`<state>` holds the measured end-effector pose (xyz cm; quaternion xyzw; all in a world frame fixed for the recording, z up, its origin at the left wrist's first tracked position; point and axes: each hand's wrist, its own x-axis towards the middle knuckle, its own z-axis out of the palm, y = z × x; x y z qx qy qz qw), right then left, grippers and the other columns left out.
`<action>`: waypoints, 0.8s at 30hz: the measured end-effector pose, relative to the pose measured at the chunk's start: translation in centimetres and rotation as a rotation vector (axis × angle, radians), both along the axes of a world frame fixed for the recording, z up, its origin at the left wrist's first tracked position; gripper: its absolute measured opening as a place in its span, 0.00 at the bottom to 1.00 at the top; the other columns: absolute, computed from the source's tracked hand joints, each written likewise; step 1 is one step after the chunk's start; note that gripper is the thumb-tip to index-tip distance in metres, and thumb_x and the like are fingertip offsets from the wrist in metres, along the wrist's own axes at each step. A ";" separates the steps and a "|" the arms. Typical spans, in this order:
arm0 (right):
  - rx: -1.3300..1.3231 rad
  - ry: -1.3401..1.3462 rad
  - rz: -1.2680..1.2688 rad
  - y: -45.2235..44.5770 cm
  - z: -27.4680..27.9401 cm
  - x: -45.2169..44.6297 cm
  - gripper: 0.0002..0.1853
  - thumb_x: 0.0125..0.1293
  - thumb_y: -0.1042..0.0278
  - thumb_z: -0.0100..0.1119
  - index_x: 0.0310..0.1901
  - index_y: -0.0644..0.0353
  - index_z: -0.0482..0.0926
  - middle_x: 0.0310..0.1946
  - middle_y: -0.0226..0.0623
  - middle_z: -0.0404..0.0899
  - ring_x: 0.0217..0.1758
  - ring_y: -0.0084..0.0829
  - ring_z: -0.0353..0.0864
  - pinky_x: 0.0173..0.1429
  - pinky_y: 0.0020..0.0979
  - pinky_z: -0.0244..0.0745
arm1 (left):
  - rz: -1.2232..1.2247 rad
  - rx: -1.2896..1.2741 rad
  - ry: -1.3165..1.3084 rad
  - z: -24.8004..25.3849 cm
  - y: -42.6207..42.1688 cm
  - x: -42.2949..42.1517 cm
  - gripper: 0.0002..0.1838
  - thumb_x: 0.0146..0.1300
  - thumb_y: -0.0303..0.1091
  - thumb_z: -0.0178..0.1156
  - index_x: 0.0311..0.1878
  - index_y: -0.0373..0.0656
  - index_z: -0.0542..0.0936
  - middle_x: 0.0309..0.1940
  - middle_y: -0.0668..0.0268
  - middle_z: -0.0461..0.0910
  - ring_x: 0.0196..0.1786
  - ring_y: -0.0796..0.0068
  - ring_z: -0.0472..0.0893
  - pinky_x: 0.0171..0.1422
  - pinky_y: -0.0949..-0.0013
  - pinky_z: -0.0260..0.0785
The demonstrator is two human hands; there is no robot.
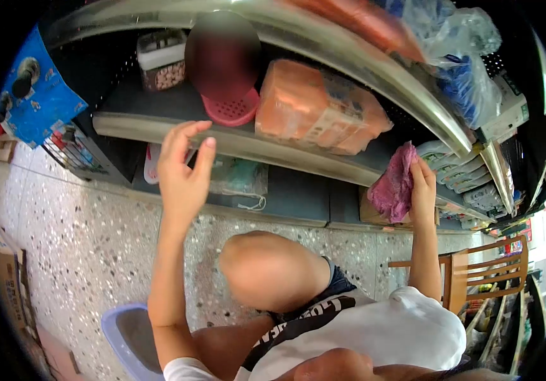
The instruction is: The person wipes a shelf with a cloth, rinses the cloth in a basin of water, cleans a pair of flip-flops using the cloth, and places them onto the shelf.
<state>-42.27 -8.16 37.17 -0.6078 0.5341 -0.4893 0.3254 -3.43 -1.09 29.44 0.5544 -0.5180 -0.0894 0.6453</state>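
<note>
My left hand (pixel 184 168) is raised in front of the shelf edge, its fingers apart and nothing in them. Behind it on the shelf sits a pink perforated plastic basket (pixel 232 108), its upper part covered by a dark blurred patch. On the right, my right hand (pixel 422 190) grips a crumpled pinkish-purple cloth (pixel 392 184) that hangs beside the shelf edge. Between the hands, an orange plastic-wrapped package (pixel 317 105) lies on the same shelf. A clear jar with a white lid (pixel 162 60) stands left of the basket.
A lower shelf holds a clear plastic bag (pixel 238 176). Bottles (pixel 457 168) line the shelf at right. A wooden chair (pixel 489 270) stands behind my right arm. On the speckled floor (pixel 89 235), a lavender basin (pixel 127 336) sits near my left elbow. Cardboard (pixel 6 273) lies far left.
</note>
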 end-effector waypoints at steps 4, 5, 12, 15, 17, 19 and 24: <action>0.008 0.323 -0.030 -2.1 -0.8 -0.5 0.15 0.70 0.62 0.52 0.41 0.67 0.81 0.28 0.27 0.76 0.32 0.16 0.68 0.39 0.23 0.66 | 0.019 0.023 0.250 -2.5 1.2 2.4 0.08 0.65 0.28 0.59 0.45 0.38 0.79 0.40 0.68 0.77 0.44 0.79 0.75 0.50 0.77 0.67; -0.021 0.450 -0.049 -2.7 -1.0 -0.6 0.15 0.70 0.62 0.52 0.41 0.67 0.81 0.26 0.29 0.76 0.31 0.17 0.68 0.38 0.24 0.67 | 0.023 0.046 0.342 -2.6 2.0 2.5 0.06 0.66 0.28 0.58 0.43 0.38 0.79 0.36 0.73 0.76 0.39 0.85 0.72 0.45 0.80 0.65; -0.169 0.985 -0.079 -6.1 -4.7 -1.1 0.15 0.67 0.61 0.53 0.44 0.64 0.81 0.33 0.52 0.82 0.34 0.39 0.81 0.44 0.35 0.73 | -0.533 1.008 -0.030 -10.7 9.6 3.2 0.08 0.64 0.32 0.56 0.38 0.36 0.78 0.31 0.58 0.79 0.35 0.65 0.78 0.41 0.66 0.69; -0.195 1.164 -0.017 -6.5 -4.8 0.1 0.16 0.68 0.61 0.52 0.44 0.65 0.81 0.37 0.52 0.82 0.39 0.46 0.83 0.46 0.38 0.74 | -0.918 1.346 -0.388 -24.5 13.5 -1.6 0.12 0.64 0.34 0.51 0.40 0.36 0.80 0.41 0.50 0.81 0.44 0.49 0.79 0.49 0.55 0.70; -0.136 1.228 -0.003 -6.1 -4.1 1.4 0.16 0.69 0.60 0.51 0.45 0.65 0.81 0.38 0.52 0.83 0.40 0.48 0.83 0.46 0.40 0.75 | -1.206 1.228 -0.427 -32.5 16.1 -7.4 0.14 0.58 0.31 0.51 0.32 0.29 0.82 0.33 0.45 0.81 0.38 0.50 0.81 0.42 0.52 0.72; -0.155 1.258 0.022 -6.9 -4.5 0.7 0.17 0.69 0.60 0.50 0.46 0.65 0.81 0.39 0.51 0.83 0.40 0.50 0.83 0.45 0.41 0.75 | -1.222 1.150 -0.233 -42.1 20.0 -15.2 0.14 0.57 0.32 0.52 0.32 0.30 0.82 0.31 0.46 0.82 0.35 0.50 0.81 0.39 0.52 0.72; -0.121 1.447 -0.027 -8.0 -4.4 -0.8 0.19 0.71 0.58 0.48 0.49 0.66 0.79 0.41 0.54 0.82 0.42 0.54 0.80 0.45 0.45 0.73 | -1.179 1.298 0.139 -39.1 20.1 -24.7 0.15 0.57 0.33 0.52 0.32 0.30 0.82 0.31 0.47 0.82 0.35 0.50 0.81 0.40 0.52 0.72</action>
